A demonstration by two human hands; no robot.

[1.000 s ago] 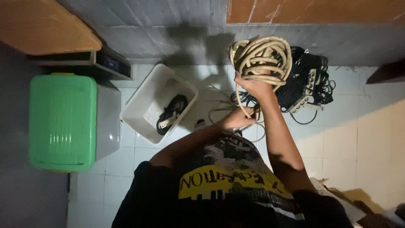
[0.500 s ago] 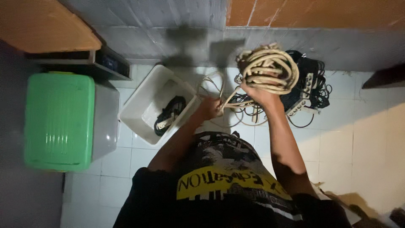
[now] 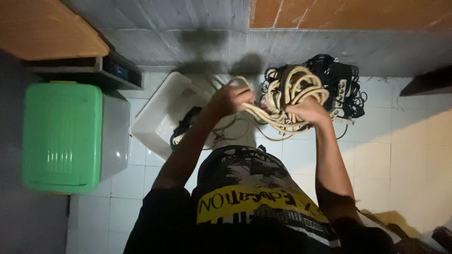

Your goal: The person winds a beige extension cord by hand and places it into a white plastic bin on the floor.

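Note:
I look straight down at my own torso and arms. My right hand (image 3: 308, 110) grips a bundle of coiled cream cable (image 3: 289, 89) held above the floor. My left hand (image 3: 228, 99) holds a loose strand of the same cable, pulled out to the left of the coil. Below and behind the coil lies a heap of black cords with white power strips (image 3: 339, 84) on the tiled floor by the wall.
A white open plastic tub (image 3: 157, 122) with a dark cord inside sits on the floor to the left. Further left stands a bin with a green lid (image 3: 61, 136). A wooden shelf (image 3: 47, 33) is at top left, against the grey wall.
My left hand came up from below the coil and took a strand, drawing it out leftwards. The coil in my right hand has dropped slightly and shifted right.

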